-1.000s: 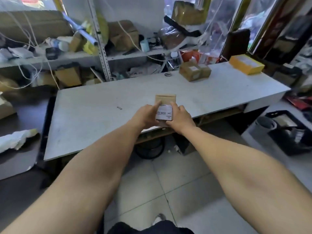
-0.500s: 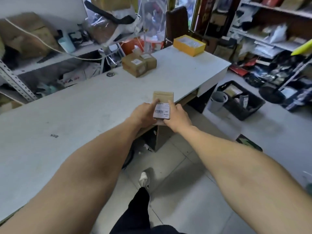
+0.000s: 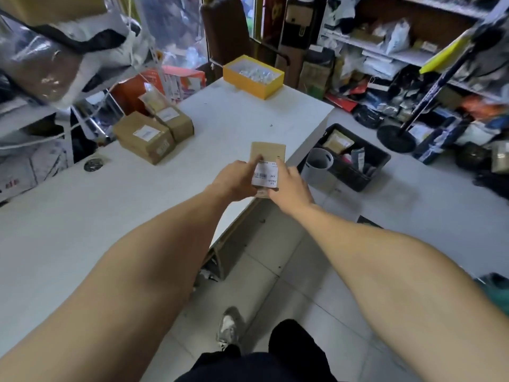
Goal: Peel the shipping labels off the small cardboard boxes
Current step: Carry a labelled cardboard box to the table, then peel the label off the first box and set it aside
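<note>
A small brown cardboard box (image 3: pixel 268 151) is held up over the table's near edge between both hands. A white shipping label (image 3: pixel 265 174) with a barcode covers its near face. My left hand (image 3: pixel 235 180) grips the box's left side, with the thumb at the label's upper left corner. My right hand (image 3: pixel 289 186) grips the right side, fingers against the label's right edge. Two more labelled cardboard boxes, a larger box (image 3: pixel 143 136) and a smaller box (image 3: pixel 174 121), lie side by side on the white table (image 3: pixel 82 216).
A yellow open box (image 3: pixel 252 77) sits at the table's far end. On the floor to the right stand a black bin (image 3: pixel 355 158) and a grey bucket (image 3: pixel 319 162). Cluttered shelves line the left and the right back. My shoe (image 3: pixel 228 326) is on the tiled floor.
The view has swung to the right along the table while both hands keep the box. My left thumb now sits at the label's upper corner.
</note>
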A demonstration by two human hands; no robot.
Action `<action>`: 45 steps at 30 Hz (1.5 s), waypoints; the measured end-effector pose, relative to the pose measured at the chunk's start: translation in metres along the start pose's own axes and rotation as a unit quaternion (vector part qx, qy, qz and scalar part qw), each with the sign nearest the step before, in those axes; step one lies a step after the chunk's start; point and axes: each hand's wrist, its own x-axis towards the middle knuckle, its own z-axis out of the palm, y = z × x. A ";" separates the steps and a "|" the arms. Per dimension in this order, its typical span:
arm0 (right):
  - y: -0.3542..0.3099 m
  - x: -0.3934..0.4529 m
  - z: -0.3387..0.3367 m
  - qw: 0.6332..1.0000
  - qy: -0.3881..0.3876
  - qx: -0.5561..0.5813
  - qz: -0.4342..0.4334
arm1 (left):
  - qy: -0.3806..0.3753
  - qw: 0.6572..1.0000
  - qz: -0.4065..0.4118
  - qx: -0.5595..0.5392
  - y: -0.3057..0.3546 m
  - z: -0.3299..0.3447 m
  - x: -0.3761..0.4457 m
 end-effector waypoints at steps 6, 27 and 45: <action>0.036 0.094 -0.013 0.999 -0.028 -0.008 -0.013 | -0.008 0.999 -0.034 -0.020 0.002 0.005 0.089; 0.042 0.342 0.025 0.941 -0.208 -0.064 -0.259 | 0.072 0.920 -0.355 -0.150 -0.053 0.036 0.222; 0.066 0.364 0.071 0.906 -0.300 -0.081 -0.287 | 0.151 0.854 -0.435 -0.241 -0.057 0.093 0.223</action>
